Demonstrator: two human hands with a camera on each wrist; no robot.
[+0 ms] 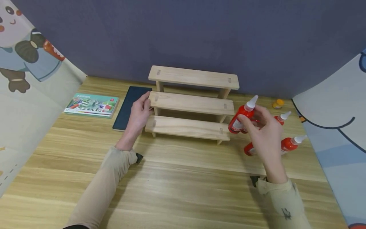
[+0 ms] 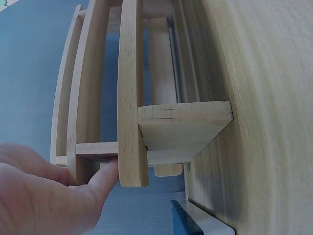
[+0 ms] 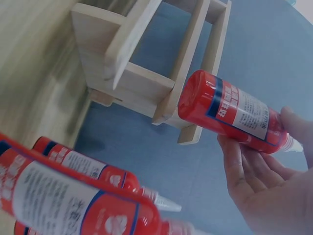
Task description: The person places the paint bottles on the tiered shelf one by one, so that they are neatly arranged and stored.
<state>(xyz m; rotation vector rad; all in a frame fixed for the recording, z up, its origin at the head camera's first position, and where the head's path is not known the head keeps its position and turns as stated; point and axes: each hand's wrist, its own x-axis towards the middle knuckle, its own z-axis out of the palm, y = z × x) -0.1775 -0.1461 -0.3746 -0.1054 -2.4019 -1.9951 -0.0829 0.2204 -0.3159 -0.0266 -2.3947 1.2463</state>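
A three-step wooden rack (image 1: 191,103) of pale wood stands against the dark back wall. My left hand (image 1: 139,111) grips the left end of its middle step; in the left wrist view the thumb (image 2: 105,178) presses the wood near the step's support. My right hand (image 1: 267,133) holds a red squeeze bottle (image 1: 240,121) with a white pointed nozzle, raised and tilted beside the rack's right end. In the right wrist view, fingers and thumb pinch this bottle (image 3: 230,110) near its nozzle end. More red bottles (image 1: 288,144) lie behind and under the right hand, partly hidden by it.
A dark flat book or board (image 1: 125,111) lies left of the rack, partly behind my left hand. Farther left is a green illustrated box (image 1: 92,105). A small yellow-orange jar (image 1: 278,103) sits at the back right. Printed panels (image 1: 337,117) flank the wood-grain table.
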